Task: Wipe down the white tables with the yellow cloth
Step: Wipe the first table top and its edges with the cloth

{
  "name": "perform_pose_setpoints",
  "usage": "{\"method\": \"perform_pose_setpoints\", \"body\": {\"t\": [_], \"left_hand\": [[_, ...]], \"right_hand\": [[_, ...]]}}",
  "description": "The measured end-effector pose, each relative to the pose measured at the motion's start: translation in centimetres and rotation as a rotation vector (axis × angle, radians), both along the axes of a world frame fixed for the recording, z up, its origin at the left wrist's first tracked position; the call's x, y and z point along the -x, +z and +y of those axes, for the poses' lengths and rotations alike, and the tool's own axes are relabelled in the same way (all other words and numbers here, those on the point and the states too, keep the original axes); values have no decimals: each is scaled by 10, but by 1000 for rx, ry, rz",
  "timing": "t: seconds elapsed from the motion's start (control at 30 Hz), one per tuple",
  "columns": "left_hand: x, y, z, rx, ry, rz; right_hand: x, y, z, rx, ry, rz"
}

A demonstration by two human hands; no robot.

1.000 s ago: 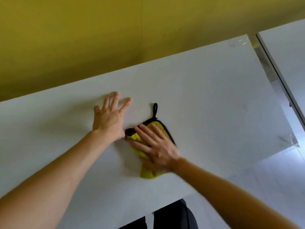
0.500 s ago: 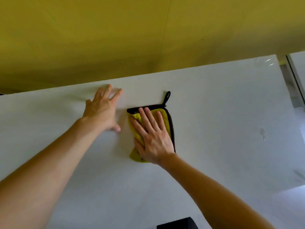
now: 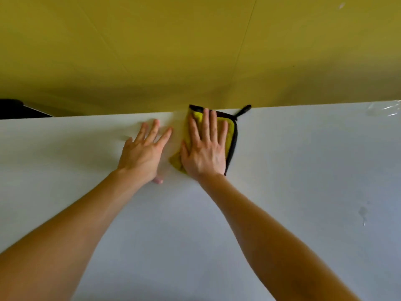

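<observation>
A yellow cloth [image 3: 231, 129] with a black border and a black hanging loop lies at the far edge of the white table [image 3: 303, 170]. My right hand [image 3: 204, 151] presses flat on the cloth with straight, spread fingers. Just to its left my left hand [image 3: 144, 152] rests flat on the bare tabletop, fingers spread, holding nothing. The cloth's top corner and loop reach slightly past the table's far edge.
A yellow wall [image 3: 195, 51] rises right behind the table's far edge. A small wet smear [image 3: 363, 212] marks the tabletop at the right. A dark object [image 3: 13, 108] shows at the far left edge.
My right hand has pushed the cloth away from me to the table's far edge. My left hand stays flat on the table beside it.
</observation>
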State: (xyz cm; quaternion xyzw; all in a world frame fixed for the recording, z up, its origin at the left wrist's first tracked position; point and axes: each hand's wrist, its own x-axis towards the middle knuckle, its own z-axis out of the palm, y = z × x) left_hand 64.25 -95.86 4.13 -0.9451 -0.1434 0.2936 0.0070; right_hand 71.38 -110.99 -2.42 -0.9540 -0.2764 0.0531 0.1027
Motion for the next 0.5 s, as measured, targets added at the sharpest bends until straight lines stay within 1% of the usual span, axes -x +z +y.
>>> {"method": "perform_pose_setpoints", "body": {"t": [0.03,0.1,0.13,0.17,0.23,0.3,0.33,0.37,0.4,0.43,0.5], "left_hand": [[1,0,0,-12,-2,-1],[0,-1,-1,-35,-10,-5],[0,-1,-1,-35,-15,-9],[1,-1,-1,-30,-15,-17],[2,-2,-1,-20,-10,-39],[2,-3,1,-22,-5,-56],[3,-3,3,-24,-3,-61],[3,-4,4,-23,-2,-64],[4,-4,5,-19,3,-68],[5,-3,5,-16,10,-71],[3,1,3,-12,26,-74]], "right_hand": [[0,1,10,-24,140,3],[-21,-5,-8,-77,297,-14],[-36,-8,-30,-84,317,-33],[-54,-8,-59,-67,286,-47],[-94,-5,-119,-6,73,-53],[-122,2,-154,47,-224,-20],[-126,3,-153,61,-348,-11],[-121,3,-138,68,-426,4],[-108,2,-114,67,-426,5],[-91,1,-84,57,-338,-8],[-50,-3,-18,29,17,-27]]}}
